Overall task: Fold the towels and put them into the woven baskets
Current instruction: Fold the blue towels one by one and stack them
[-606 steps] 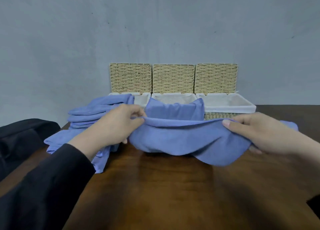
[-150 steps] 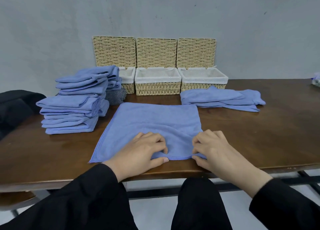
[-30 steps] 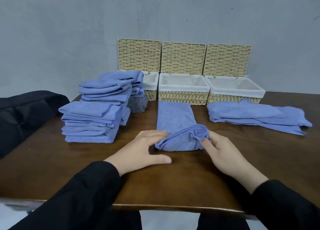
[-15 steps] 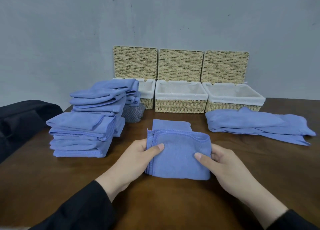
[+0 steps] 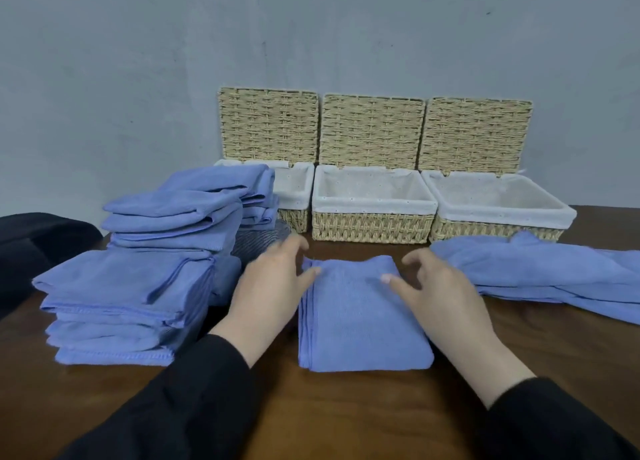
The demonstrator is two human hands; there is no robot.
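The scene is lit softly and evenly, and no glare is seen. Faint shadows are cast under the folded towel [image 5: 360,317] and the piles. Both hands, mostly the fingers, are blurred. Straight lines are bent a little near the edges. The lower corners are kept dark.

A dark brown wooden bench [image 5: 346,411] stands against a plain grey-blue wall [image 5: 138,61], with a black fabric bundle [image 5: 38,241] at its left edge and a small grey striped cloth [image 5: 258,239] lying on it near the back.
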